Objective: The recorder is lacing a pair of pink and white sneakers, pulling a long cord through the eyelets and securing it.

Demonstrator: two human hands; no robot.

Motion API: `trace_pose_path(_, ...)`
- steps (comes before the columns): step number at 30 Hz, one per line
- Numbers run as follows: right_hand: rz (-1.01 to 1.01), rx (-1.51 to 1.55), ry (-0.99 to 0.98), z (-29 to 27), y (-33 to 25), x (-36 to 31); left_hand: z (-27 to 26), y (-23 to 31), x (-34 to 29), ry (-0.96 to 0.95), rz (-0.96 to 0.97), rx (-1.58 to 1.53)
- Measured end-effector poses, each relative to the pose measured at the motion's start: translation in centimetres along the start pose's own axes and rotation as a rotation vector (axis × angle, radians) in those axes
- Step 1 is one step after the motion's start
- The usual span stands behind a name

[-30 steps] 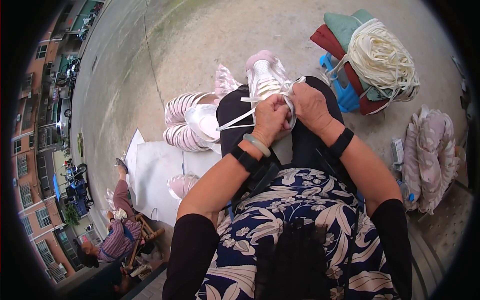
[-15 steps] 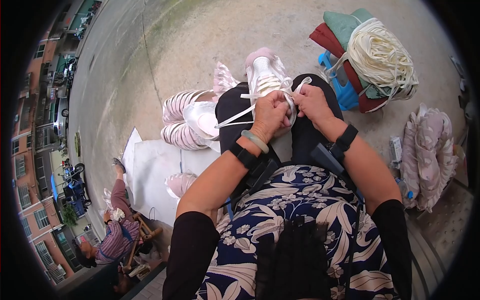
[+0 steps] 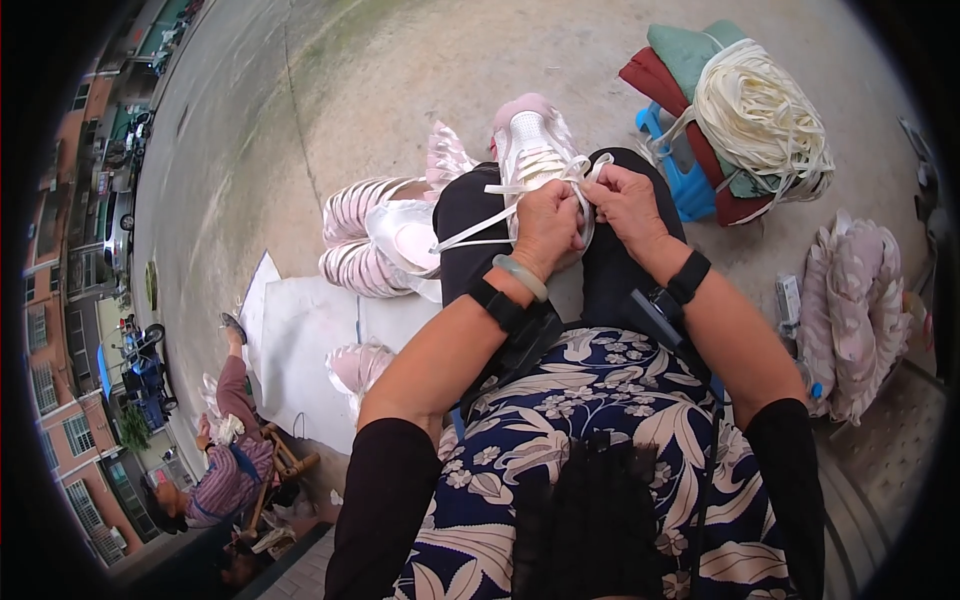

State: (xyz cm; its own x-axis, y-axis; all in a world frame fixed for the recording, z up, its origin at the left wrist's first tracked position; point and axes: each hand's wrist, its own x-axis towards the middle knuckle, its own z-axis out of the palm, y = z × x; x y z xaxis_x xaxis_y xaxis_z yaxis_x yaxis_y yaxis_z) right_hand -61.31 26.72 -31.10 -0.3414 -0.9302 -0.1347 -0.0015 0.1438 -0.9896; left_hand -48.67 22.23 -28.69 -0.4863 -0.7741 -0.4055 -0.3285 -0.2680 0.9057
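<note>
A pink and white sneaker (image 3: 530, 135) rests between my knees with its toe pointing away from me. Cream shoelace (image 3: 540, 165) criss-crosses up its front, and a bow shows near the collar. My left hand (image 3: 545, 222) is closed with its fingers pinching the lace at the bow's left side. Opposite it, my right hand (image 3: 625, 205) pinches a lace loop between thumb and finger. The two hands are close together over the shoe's opening, hiding much of it. Long lace ends hang leftward across my dark trouser leg.
Bundled pink and white shoe parts (image 3: 375, 240) lie left of my knee, beside a white sheet (image 3: 300, 345). At right, a heap of cream laces (image 3: 760, 110) sits on cloths over a blue stool (image 3: 685, 185). More bundled shoe parts (image 3: 860, 310) stand farther right. Another person (image 3: 230, 470) sits at lower left.
Both hands stay at the lace. My left hand has turned slightly, with its wrist a little to the right, and the bow looks drawn closer together.
</note>
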Motion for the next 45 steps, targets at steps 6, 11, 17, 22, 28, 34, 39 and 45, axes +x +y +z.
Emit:
trace_pose_path(6,0.210,0.415,0.324,0.4,-1.6,-0.1,-2.0,-1.2,0.1,0.176,0.480,0.592)
trace_pose_path(11,0.225,0.362,0.386,0.5,-1.5,-0.3,-7.6,-0.1,-5.6,0.001,0.108,0.515)
trace_pose_path(17,0.093,0.206,0.226,1.4,0.0,-1.0,-10.9,0.3,-10.9,-0.071,-0.328,0.266)
trace_pose_path(22,0.113,0.270,0.256,1.4,-0.7,-1.2,-9.9,-0.2,-10.6,-0.111,-0.036,0.546)
trace_pose_path(28,0.142,0.269,0.161,0.5,-0.7,-0.7,-7.5,0.8,-5.8,0.288,0.617,0.946)
trace_pose_path(34,0.085,0.181,0.176,1.0,-2.3,-0.4,-8.5,0.9,-3.6,0.283,0.714,1.158)
trace_pose_path(39,0.000,0.067,0.236,0.2,0.9,-0.7,-8.8,-0.4,-4.3,0.272,0.620,1.141)
trace_pose_path(45,0.109,0.272,0.096,-0.5,-1.2,-2.6,-12.9,0.7,-7.5,0.224,0.690,1.077)
